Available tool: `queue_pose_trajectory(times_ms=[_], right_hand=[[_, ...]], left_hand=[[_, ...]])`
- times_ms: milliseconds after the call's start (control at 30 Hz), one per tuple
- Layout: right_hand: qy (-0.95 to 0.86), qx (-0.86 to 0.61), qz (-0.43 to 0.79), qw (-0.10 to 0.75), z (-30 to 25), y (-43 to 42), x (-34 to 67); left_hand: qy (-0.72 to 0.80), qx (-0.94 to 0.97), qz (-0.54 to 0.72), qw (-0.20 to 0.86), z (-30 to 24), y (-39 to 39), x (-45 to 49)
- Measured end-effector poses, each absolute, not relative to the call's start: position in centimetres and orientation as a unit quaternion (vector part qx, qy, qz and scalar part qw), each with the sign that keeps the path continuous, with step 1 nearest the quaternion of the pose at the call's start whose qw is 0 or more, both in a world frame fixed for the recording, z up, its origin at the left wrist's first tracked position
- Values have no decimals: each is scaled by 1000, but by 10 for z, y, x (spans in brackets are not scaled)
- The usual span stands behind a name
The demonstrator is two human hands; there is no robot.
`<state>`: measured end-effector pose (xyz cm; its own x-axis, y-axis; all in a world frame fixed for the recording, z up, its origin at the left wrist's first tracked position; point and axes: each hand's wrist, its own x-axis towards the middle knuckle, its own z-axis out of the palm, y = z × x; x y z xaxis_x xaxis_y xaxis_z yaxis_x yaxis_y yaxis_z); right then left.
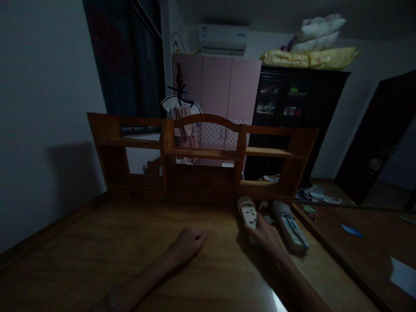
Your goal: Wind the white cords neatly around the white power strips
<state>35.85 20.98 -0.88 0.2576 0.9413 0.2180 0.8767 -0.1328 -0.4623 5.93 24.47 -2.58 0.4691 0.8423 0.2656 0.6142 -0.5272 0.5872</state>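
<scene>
My right fingers (261,221) clamp a white oblong power strip (249,213)
Left of it, my left fingers (199,236) curl together.

"What is the left hand (187,245) doing?"

"From where I stand, it is loosely curled at the table's (130,242) middle, left forearm (144,278) slanting rightward toward the far edge."

"And the right hand (265,235)?"

"Nearer the far right corner, curved in a grip, right forearm (294,273) angled inward."
</scene>
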Motion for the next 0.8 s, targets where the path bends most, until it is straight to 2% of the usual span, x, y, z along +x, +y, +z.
queue_pose_trajectory(times_ms=[200, 333, 800], right_hand=[[-618, -746, 8, 250, -8, 203, 352], [-662, -704, -27, 257, -9, 199, 340], [-808, -529, 31, 257, 8, 178, 285]], left_hand=[[421, 847, 269, 182, -19, 239, 60], [422, 838, 272, 215, -14, 237, 59], [450, 801, 331, 214, -4, 238, 56]])
